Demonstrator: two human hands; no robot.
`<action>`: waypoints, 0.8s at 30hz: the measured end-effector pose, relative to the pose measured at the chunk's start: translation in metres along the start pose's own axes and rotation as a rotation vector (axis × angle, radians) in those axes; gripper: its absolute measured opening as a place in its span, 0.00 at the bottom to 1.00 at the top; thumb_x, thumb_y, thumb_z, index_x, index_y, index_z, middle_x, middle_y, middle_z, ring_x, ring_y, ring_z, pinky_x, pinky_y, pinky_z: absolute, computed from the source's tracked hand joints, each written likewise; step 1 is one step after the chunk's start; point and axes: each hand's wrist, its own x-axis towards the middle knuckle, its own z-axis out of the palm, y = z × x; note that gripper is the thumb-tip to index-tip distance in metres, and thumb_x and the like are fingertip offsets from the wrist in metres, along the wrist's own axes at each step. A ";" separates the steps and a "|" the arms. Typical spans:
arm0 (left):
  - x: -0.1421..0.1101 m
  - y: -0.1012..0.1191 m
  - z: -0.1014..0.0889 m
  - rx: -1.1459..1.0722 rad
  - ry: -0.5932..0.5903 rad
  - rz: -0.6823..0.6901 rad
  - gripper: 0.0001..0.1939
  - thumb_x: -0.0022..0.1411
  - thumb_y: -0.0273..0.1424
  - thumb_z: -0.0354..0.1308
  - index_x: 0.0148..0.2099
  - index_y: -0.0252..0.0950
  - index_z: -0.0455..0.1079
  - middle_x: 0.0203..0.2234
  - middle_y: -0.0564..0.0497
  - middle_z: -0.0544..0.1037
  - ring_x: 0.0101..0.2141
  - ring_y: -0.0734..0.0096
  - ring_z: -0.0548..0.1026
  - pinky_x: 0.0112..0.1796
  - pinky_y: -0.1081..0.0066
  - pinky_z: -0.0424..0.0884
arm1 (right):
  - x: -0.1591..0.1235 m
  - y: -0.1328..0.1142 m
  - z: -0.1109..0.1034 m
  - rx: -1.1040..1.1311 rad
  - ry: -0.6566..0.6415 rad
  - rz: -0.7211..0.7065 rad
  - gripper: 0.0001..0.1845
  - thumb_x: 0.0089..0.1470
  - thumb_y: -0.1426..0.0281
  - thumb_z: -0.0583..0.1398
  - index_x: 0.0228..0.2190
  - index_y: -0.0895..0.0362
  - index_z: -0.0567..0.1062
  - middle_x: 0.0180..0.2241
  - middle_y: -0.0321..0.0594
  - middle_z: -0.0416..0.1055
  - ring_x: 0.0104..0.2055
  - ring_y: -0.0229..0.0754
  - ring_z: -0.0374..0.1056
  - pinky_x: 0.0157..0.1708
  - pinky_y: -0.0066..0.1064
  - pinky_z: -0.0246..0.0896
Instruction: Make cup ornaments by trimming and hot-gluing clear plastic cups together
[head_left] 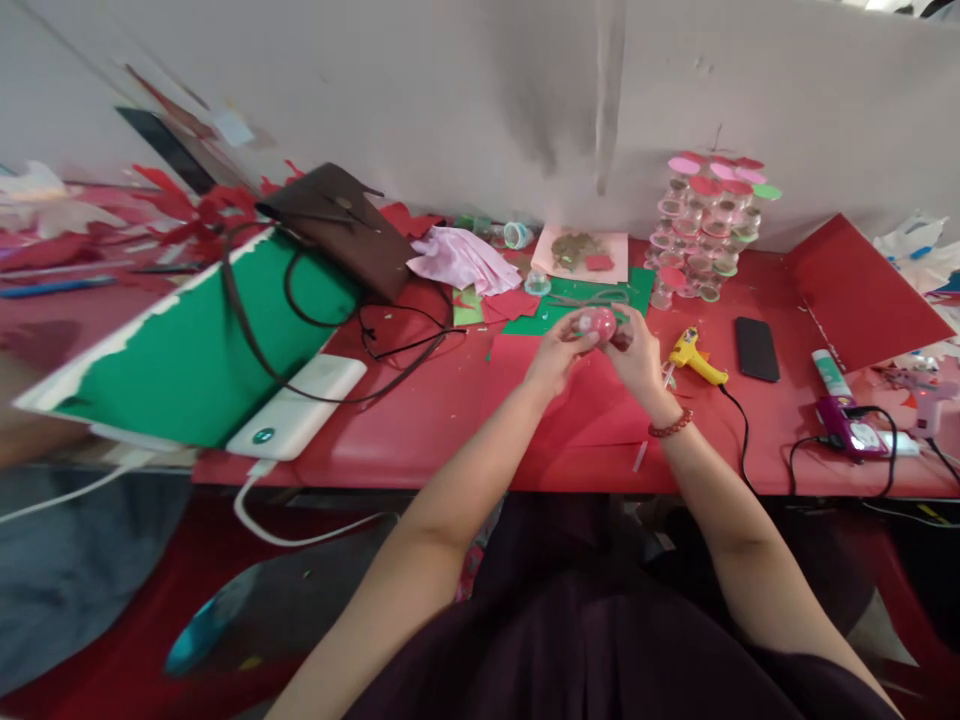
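Observation:
Between my left hand [556, 355] and my right hand [636, 352] is a small round container [598, 323] with a shiny pinkish-red face. Fingers of both hands are closed around it, above a sheet of red paper [525, 385]. A beaded bracelet [671, 424] circles my right wrist. To the right of that hand lies a yellow glue gun [697, 358] with a black cord. Scissors [592, 299] rest on a green sheet [640, 290] just beyond my hands, and a small clear cup [537, 284] stands beside them.
A tower of clear cups with coloured paper discs [705, 230] stands against the wall. On the left are a brown bag [341, 230], a green board [195, 350] and a white power bank [300, 405]. A black phone [757, 349] and purple power socket [851, 428] lie right.

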 end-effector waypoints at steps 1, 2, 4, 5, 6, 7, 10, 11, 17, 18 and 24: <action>0.000 0.001 -0.002 0.027 0.017 0.044 0.25 0.45 0.29 0.75 0.47 0.43 0.78 0.46 0.51 0.81 0.44 0.68 0.77 0.46 0.69 0.70 | 0.000 0.004 0.003 0.043 -0.006 0.017 0.25 0.54 0.71 0.65 0.54 0.52 0.71 0.35 0.37 0.82 0.36 0.42 0.79 0.41 0.36 0.74; 0.000 0.002 -0.004 0.070 0.017 0.084 0.25 0.44 0.29 0.75 0.47 0.42 0.77 0.47 0.52 0.81 0.44 0.68 0.77 0.47 0.68 0.70 | -0.001 0.008 0.004 0.084 -0.011 0.038 0.22 0.55 0.70 0.65 0.52 0.52 0.72 0.34 0.36 0.82 0.35 0.41 0.78 0.40 0.35 0.74; 0.000 0.005 -0.005 0.134 -0.007 0.132 0.25 0.43 0.28 0.76 0.46 0.41 0.77 0.47 0.51 0.82 0.44 0.68 0.76 0.49 0.67 0.71 | -0.004 0.012 0.006 0.168 -0.013 0.094 0.18 0.56 0.67 0.64 0.49 0.52 0.73 0.33 0.36 0.82 0.33 0.40 0.78 0.39 0.35 0.74; -0.001 0.007 -0.006 0.138 -0.025 0.134 0.25 0.42 0.28 0.76 0.46 0.40 0.77 0.46 0.51 0.82 0.44 0.68 0.77 0.49 0.67 0.71 | -0.005 0.013 0.005 0.211 -0.012 0.126 0.17 0.56 0.66 0.64 0.48 0.52 0.74 0.33 0.36 0.82 0.32 0.40 0.78 0.38 0.35 0.74; -0.002 0.008 -0.006 0.130 -0.044 0.125 0.25 0.43 0.27 0.76 0.45 0.39 0.77 0.45 0.51 0.82 0.44 0.67 0.77 0.49 0.67 0.72 | -0.006 0.013 0.005 0.249 -0.011 0.155 0.16 0.56 0.65 0.65 0.47 0.52 0.74 0.33 0.36 0.82 0.32 0.39 0.77 0.38 0.35 0.74; -0.003 0.009 -0.005 0.114 -0.065 0.110 0.25 0.43 0.27 0.76 0.46 0.39 0.77 0.44 0.51 0.82 0.44 0.67 0.77 0.48 0.66 0.72 | -0.006 0.013 0.004 0.278 -0.009 0.176 0.16 0.55 0.65 0.65 0.46 0.52 0.74 0.33 0.36 0.82 0.32 0.39 0.77 0.38 0.35 0.73; -0.005 0.008 -0.003 0.063 -0.102 0.067 0.22 0.47 0.28 0.76 0.45 0.39 0.77 0.43 0.50 0.82 0.44 0.67 0.77 0.48 0.67 0.73 | -0.008 0.011 0.002 0.314 -0.012 0.215 0.16 0.54 0.65 0.65 0.45 0.53 0.74 0.31 0.35 0.81 0.31 0.40 0.77 0.37 0.34 0.72; -0.006 0.008 -0.003 0.051 -0.099 0.058 0.21 0.48 0.29 0.76 0.45 0.40 0.78 0.44 0.50 0.82 0.44 0.67 0.78 0.47 0.67 0.74 | -0.008 0.011 0.003 0.315 -0.016 0.226 0.15 0.54 0.65 0.65 0.44 0.53 0.74 0.30 0.35 0.81 0.31 0.40 0.76 0.36 0.34 0.72; -0.007 0.010 -0.005 -0.038 -0.107 -0.052 0.17 0.49 0.29 0.76 0.42 0.38 0.78 0.50 0.47 0.83 0.47 0.63 0.79 0.45 0.66 0.76 | -0.012 0.010 0.009 0.355 -0.044 0.283 0.15 0.55 0.64 0.65 0.45 0.52 0.73 0.33 0.36 0.80 0.33 0.40 0.76 0.37 0.34 0.72; -0.006 0.010 -0.005 -0.055 -0.110 -0.073 0.18 0.49 0.29 0.76 0.43 0.38 0.78 0.50 0.46 0.83 0.48 0.63 0.80 0.45 0.65 0.76 | -0.013 0.010 0.009 0.345 -0.042 0.278 0.15 0.56 0.64 0.64 0.45 0.52 0.73 0.33 0.36 0.80 0.33 0.40 0.77 0.37 0.34 0.72; -0.006 0.007 -0.005 -0.134 -0.060 -0.165 0.30 0.47 0.26 0.76 0.54 0.40 0.76 0.48 0.48 0.84 0.44 0.67 0.81 0.46 0.68 0.74 | -0.020 0.007 0.009 0.009 -0.070 0.098 0.17 0.61 0.71 0.56 0.51 0.51 0.73 0.36 0.39 0.81 0.35 0.42 0.76 0.36 0.34 0.70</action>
